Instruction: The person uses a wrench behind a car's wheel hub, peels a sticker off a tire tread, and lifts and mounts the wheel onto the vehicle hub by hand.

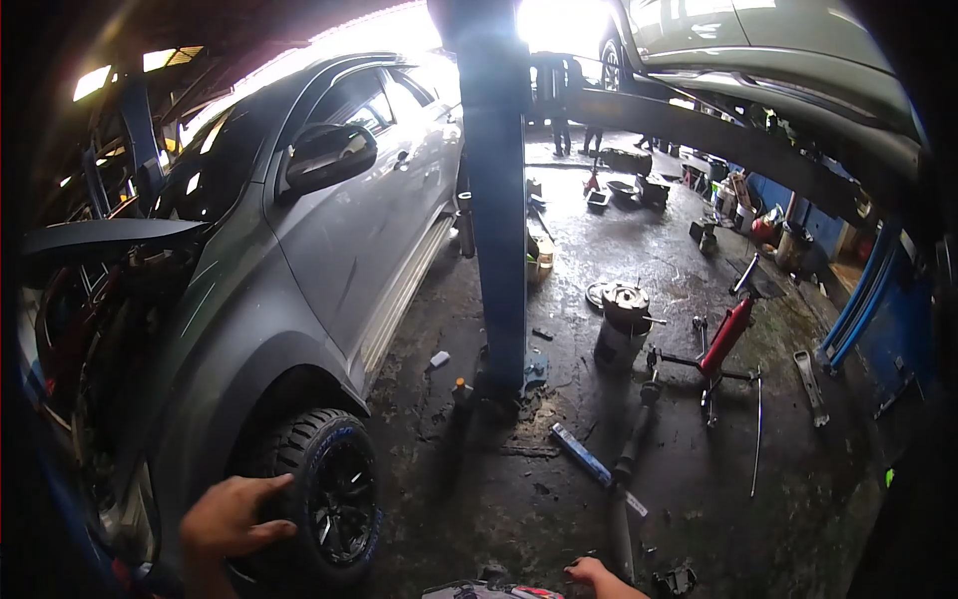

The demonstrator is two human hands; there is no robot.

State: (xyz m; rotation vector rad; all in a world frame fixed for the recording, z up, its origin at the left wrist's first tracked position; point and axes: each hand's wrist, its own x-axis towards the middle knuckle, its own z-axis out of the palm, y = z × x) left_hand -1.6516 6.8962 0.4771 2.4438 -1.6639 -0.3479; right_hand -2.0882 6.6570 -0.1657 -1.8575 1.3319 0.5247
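Note:
My left hand [238, 517] is raised in front of the grey car's front wheel, thumb and forefinger apart, with nothing between them. Behind it stands the wheel, a black tyre [299, 444] with blue lettering on a dark alloy rim [344, 514]. The hand overlaps the tyre's left side; whether it touches cannot be made out. At the bottom edge, my right hand [589, 571] shows only in part beside a long dark shaft [624, 489] on the floor. Its fingers are too small and unclear to read. The grey car [319, 260] has its front end opened up.
A blue lift post [496, 220] rises mid-view. On the floor lie a blue-and-white box [581, 454], a red jack stand [726, 337], a bucket [621, 344], a large wrench [810, 389] and a thin rod [756, 434]. Another car [788, 50] is raised at right. People stand far back.

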